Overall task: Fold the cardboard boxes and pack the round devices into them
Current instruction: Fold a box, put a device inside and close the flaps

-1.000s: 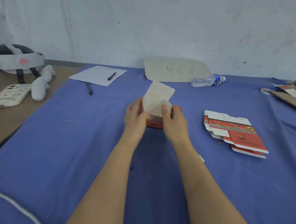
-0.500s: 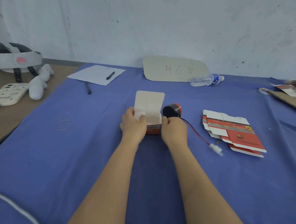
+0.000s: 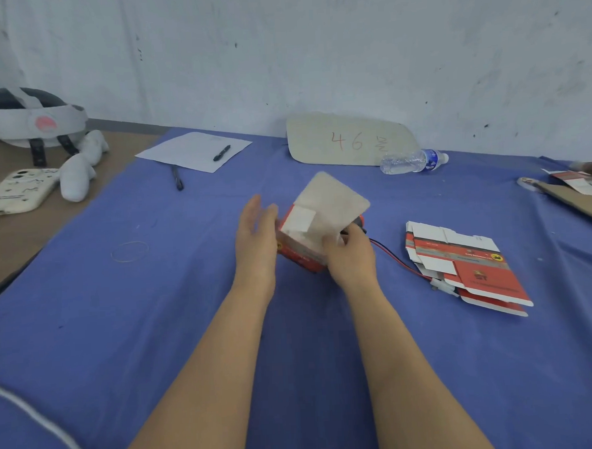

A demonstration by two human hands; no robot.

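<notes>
A small red and white cardboard box (image 3: pixel 304 239) sits tilted at the table's middle, its pale lid flap (image 3: pixel 331 205) raised. My right hand (image 3: pixel 353 255) grips the box's right side. Behind that hand a bit of the round black and red device (image 3: pixel 360 221) shows, mostly hidden. Its red and black wire (image 3: pixel 397 260) trails right to a white plug (image 3: pixel 443 285). My left hand (image 3: pixel 257 233) is flat with fingers spread against the box's left side. A stack of flat unfolded boxes (image 3: pixel 461 263) lies to the right.
A blue cloth (image 3: pixel 155 317) covers the table. At the back lie a sheet of paper with a pen (image 3: pixel 222 152), a second pen (image 3: pixel 177 177), a card marked 46 (image 3: pixel 348 141) and a water bottle (image 3: pixel 411 161). A phone (image 3: pixel 11 193) and headset (image 3: pixel 25 118) sit far left.
The box has tipped to the right and the lid flap swung over. My left hand has let go and opened beside it. The round device is now mostly hidden behind my right hand.
</notes>
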